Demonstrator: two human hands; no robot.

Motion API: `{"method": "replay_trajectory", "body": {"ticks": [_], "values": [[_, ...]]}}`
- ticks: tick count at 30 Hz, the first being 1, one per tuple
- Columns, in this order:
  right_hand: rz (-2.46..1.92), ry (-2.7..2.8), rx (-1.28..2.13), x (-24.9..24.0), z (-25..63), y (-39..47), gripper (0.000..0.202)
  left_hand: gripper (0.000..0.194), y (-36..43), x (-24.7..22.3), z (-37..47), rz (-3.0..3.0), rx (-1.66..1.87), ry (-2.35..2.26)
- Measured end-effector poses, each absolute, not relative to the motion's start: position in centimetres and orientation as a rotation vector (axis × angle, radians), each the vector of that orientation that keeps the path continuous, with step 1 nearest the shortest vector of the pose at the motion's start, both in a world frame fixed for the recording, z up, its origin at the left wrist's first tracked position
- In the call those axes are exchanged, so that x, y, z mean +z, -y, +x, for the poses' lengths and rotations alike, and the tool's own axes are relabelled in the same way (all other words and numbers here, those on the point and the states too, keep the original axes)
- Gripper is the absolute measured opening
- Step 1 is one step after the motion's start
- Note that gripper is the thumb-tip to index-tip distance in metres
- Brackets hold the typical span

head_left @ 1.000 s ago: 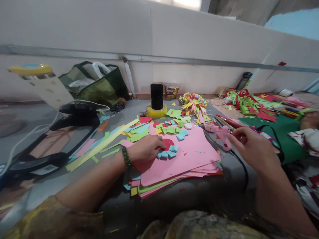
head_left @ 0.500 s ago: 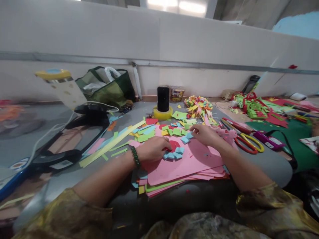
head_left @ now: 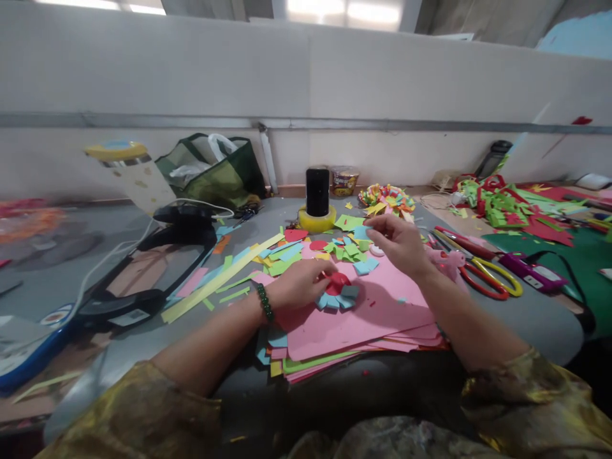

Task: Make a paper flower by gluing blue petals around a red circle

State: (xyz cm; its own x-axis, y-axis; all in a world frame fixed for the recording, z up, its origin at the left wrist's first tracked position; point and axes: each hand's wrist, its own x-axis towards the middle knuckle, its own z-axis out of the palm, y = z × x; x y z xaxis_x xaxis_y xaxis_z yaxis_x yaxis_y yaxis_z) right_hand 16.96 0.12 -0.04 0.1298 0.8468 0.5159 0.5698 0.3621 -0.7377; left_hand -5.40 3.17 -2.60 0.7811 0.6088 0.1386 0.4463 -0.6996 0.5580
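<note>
My left hand (head_left: 303,284), with a green bead bracelet at the wrist, is closed on the edge of a red paper circle (head_left: 337,282). Light-blue paper pieces (head_left: 337,301) fringe the near side of that circle, which looks slightly raised over a stack of pink paper sheets (head_left: 325,335). Over the far part of the stack, my right hand (head_left: 396,241) pinches a light-blue paper piece (head_left: 362,233) between thumb and fingers. Between the hands lie folded blue pieces (head_left: 366,266) and small green pieces (head_left: 350,252).
A pink glue gun (head_left: 447,260) and scissors (head_left: 492,280) lie on the right, beside a purple object (head_left: 535,273). A phone (head_left: 317,192) stands in a yellow tape roll (head_left: 317,218). Paper strips (head_left: 224,277), a black frame (head_left: 143,274) and a green bag (head_left: 220,172) are left.
My right hand has moved away from me and now pinches a blue piece. In my left hand the red circle has been tilted up. The view has shifted slightly.
</note>
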Motion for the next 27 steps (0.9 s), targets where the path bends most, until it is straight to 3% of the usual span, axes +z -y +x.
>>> {"method": "replay_trajectory", "body": {"ticks": [5,7,10,17,23,27], "values": [[-1.16,1.592,0.669,-1.5,15.3,-0.1,0.032,0.068,-4.3,-3.2,-4.6,1.901,0.702,-0.699],[-1.094,1.65,0.767,-1.6,14.4,0.4,0.032,0.055,-4.6,-3.1,-4.3,1.784,0.646,-0.576],[-1.022,1.679,0.822,-1.4,13.9,1.1,0.03,0.018,-4.7,-2.9,-4.2,1.765,0.612,-0.579],[-1.098,1.481,0.904,-0.6,16.6,0.0,0.034,0.018,-5.4,-2.5,-5.6,1.711,0.861,-0.961],[-1.204,1.506,1.087,-1.1,17.8,-0.5,0.025,0.022,-7.4,-1.8,-7.0,1.257,1.008,-1.176],[-1.266,1.558,1.205,-1.8,17.4,-0.5,0.02,0.029,-7.8,-2.1,-7.1,1.392,1.065,-1.347]]}}
